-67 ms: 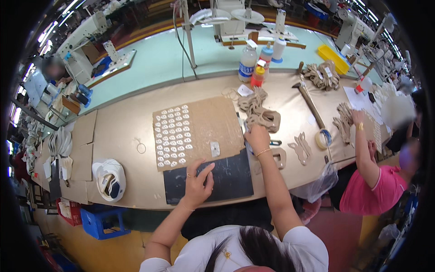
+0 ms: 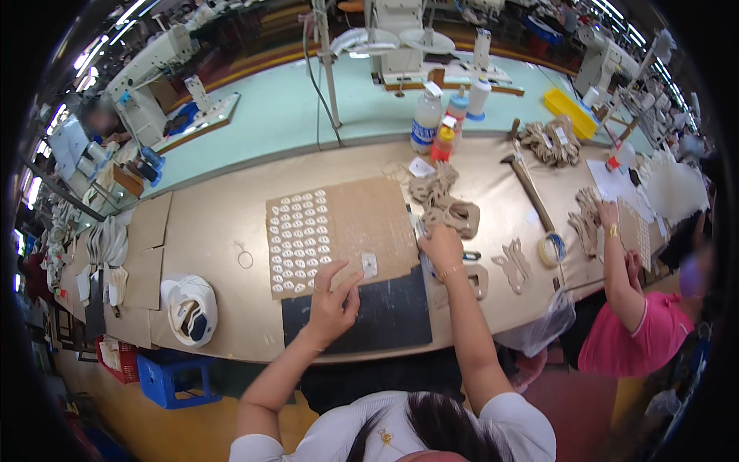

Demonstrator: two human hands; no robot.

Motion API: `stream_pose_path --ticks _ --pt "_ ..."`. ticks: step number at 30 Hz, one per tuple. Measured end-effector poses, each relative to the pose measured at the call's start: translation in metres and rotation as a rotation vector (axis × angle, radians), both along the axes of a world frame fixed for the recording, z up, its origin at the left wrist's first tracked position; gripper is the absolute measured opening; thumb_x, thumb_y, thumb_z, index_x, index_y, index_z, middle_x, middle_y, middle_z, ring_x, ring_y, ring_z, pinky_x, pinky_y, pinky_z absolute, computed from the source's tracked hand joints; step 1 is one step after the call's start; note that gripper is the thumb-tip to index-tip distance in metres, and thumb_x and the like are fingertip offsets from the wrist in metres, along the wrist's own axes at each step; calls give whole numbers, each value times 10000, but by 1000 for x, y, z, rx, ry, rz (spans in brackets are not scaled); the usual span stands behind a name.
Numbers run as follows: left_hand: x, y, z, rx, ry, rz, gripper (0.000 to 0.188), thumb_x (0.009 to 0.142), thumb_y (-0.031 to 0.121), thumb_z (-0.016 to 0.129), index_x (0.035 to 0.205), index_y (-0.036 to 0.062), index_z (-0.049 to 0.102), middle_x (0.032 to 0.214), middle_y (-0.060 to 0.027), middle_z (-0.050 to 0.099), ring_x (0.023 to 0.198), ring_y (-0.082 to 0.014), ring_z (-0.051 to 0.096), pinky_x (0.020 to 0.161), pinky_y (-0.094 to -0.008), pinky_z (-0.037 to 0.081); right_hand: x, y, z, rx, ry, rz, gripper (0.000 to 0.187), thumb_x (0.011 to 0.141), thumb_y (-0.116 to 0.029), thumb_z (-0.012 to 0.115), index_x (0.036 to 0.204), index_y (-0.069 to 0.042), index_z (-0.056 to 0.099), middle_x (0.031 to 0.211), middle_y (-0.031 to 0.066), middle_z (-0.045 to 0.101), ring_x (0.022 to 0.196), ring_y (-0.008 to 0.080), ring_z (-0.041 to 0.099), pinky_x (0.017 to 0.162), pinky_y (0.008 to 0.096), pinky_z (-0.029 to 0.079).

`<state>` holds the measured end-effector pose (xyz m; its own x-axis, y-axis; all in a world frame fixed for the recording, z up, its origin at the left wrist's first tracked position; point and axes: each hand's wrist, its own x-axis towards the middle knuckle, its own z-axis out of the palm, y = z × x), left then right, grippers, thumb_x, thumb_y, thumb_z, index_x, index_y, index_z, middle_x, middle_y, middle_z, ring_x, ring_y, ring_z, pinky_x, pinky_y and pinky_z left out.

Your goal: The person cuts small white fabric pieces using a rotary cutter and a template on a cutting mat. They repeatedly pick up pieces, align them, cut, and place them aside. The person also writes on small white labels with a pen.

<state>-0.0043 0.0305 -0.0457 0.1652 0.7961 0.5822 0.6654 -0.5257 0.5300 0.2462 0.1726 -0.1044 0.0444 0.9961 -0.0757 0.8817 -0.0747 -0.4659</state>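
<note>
My left hand [image 2: 331, 306] hovers at the near edge of a brown cardboard sheet [image 2: 362, 219], thumb and fingers apart and bent, holding nothing I can see. Rows of small white oval pieces [image 2: 300, 239] cover the sheet's left part. A pale square patch [image 2: 369, 266] lies just beyond my left fingertips. Under the sheet's near side is a black board [image 2: 385, 316]. My right hand [image 2: 444, 248] is at the sheet's right edge, beside a pile of tan cut pieces [image 2: 456, 217]. Its fingers are bent together and pointing down; what they hold, if anything, is hidden.
Several bottles [image 2: 426, 119] stand at the table's far edge. Right of my right arm lie loose tan pieces [image 2: 513, 266], a hammer [image 2: 530, 189] and a tape roll [image 2: 552, 249]. A white cap-like item [image 2: 189, 309] sits at the left. A co-worker in pink [image 2: 639, 331] works at the right.
The view has shifted slightly, so the table appears lower. My left hand has moved a little farther over the cardboard, closer to the pale patch. My right hand stays by the tan pile.
</note>
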Motion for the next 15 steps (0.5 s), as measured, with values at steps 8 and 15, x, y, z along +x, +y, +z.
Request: stream_pose_path --ticks 8,15 --pt "-40 179 77 266 225 -71 435 825 2 677 1248 94 641 1385 -186 508 1243 -362 526 1007 -433 474 -3 -83 78 225 510 74 135 907 -135 700 913 -23 624 828 137 693 706 307 691 636 392 535" --pt "-28 350 140 339 180 251 364 918 165 685 1261 57 635 1348 -174 558 1193 -351 573 999 -415 491 -39 -149 17 479 601 609 141 841 -50 706 961 -89 643 938 100 666 825 314 688 701 383 566"
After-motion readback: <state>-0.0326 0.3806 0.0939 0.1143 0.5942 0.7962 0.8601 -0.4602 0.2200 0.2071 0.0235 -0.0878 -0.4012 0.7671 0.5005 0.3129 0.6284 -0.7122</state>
